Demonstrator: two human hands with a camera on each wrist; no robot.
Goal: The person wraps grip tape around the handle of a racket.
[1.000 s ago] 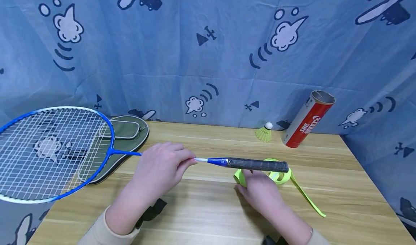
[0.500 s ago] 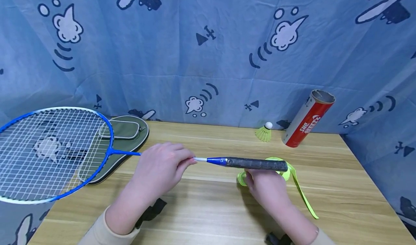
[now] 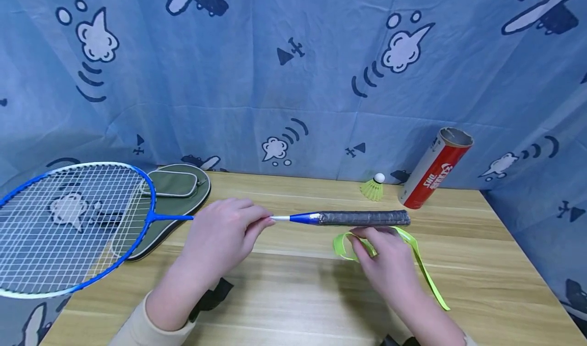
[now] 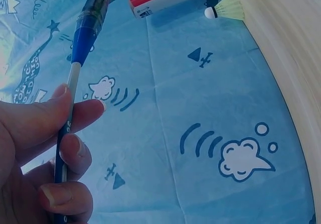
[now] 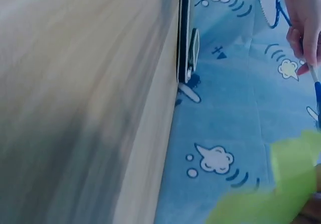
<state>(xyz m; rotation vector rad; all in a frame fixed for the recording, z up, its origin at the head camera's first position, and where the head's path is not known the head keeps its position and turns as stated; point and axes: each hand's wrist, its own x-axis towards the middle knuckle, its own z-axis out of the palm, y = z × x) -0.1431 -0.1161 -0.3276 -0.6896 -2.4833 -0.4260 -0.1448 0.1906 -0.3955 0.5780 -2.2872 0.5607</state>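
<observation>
My left hand [image 3: 224, 236] grips the thin shaft of a blue badminton racket [image 3: 69, 223], held level above the wooden table [image 3: 293, 295]. In the left wrist view my fingers [image 4: 55, 118] curl round the shaft [image 4: 72, 91]. The racket's dark grip handle [image 3: 364, 217] points right. Just under the handle my right hand [image 3: 390, 264] pinches a neon yellow-green grip tape [image 3: 422, 267], which loops near the fingers and trails down to the right. The tape [image 5: 281, 189] fills the lower right of the right wrist view.
A green racket cover [image 3: 176, 195] lies at the table's back left, under the racket head. A yellow shuttlecock [image 3: 373, 187] and a red and white shuttlecock tube [image 3: 433, 168] leaning on the blue curtain [image 3: 293, 71] stand at the back right.
The racket handle has risen slightly and the head has dipped. My right hand has moved up and right under the handle, lifting the tape's loop off the table.
</observation>
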